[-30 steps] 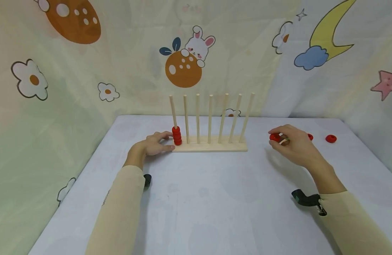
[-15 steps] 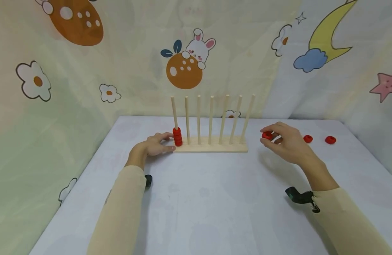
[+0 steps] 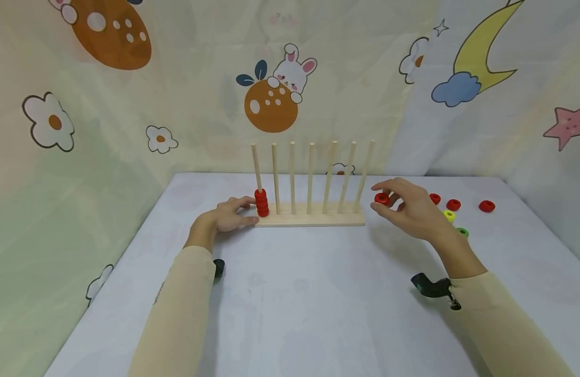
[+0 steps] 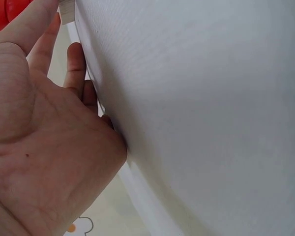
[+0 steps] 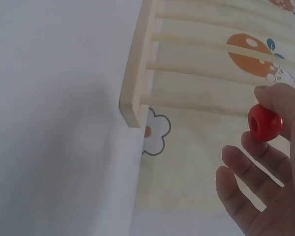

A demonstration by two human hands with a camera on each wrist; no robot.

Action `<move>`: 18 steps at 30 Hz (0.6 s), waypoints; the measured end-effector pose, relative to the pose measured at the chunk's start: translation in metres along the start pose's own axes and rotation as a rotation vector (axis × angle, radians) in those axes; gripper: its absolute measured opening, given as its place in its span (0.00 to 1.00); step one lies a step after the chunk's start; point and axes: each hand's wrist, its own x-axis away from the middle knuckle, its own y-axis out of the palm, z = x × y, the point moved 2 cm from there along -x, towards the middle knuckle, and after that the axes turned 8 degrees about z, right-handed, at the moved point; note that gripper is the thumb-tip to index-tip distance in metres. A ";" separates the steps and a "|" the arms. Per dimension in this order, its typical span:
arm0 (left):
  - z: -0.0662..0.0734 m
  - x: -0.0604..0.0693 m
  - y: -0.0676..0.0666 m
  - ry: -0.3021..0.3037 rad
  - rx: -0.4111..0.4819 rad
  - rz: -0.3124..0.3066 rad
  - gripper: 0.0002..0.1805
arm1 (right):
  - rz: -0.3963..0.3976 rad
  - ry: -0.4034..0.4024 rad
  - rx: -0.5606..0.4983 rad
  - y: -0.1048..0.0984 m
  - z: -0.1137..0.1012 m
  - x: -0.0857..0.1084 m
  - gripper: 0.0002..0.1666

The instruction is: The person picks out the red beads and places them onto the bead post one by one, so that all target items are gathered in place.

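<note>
In the head view, a wooden bead rack [image 3: 313, 220] with several upright pegs stands toward the back of the table. Red beads [image 3: 261, 203] are stacked on its leftmost peg. My left hand [image 3: 231, 214] holds the base's left end, thumb at the front corner and index finger behind. Part of that end shows at the top of the left wrist view. Just right of the rack, my right hand [image 3: 405, 204] pinches a red bead [image 3: 381, 199] between thumb and fingertips above the table. The right wrist view shows the hole of this red bead [image 5: 265, 123] and the other fingers spread loosely.
Right of and behind the right hand lie loose red beads [image 3: 453, 204], a yellow bead [image 3: 449, 215] and a green bead [image 3: 462, 232], partly hidden by the wrist. Another red bead [image 3: 487, 206] lies farther right. A patterned cloth [image 3: 200, 94] hangs behind the table.
My right hand has moved left toward the rack with the red bead, uncovering the yellow, green and red beads behind it. The left hand has stayed at the base.
</note>
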 end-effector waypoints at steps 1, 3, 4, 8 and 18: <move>0.001 0.001 0.000 0.000 0.001 0.002 0.37 | 0.001 0.001 -0.003 0.001 -0.001 -0.001 0.21; 0.002 0.002 0.000 -0.001 0.003 0.008 0.37 | 0.003 -0.001 -0.007 0.002 -0.003 -0.003 0.21; 0.003 0.003 0.000 -0.003 0.004 0.010 0.37 | 0.004 -0.004 -0.010 0.003 -0.004 -0.003 0.21; 0.005 0.009 -0.001 0.008 0.002 0.019 0.37 | 0.003 -0.038 -0.021 0.005 -0.010 -0.007 0.17; 0.007 0.011 -0.001 0.030 0.008 0.017 0.39 | -0.014 -0.137 -0.044 0.013 -0.018 -0.012 0.15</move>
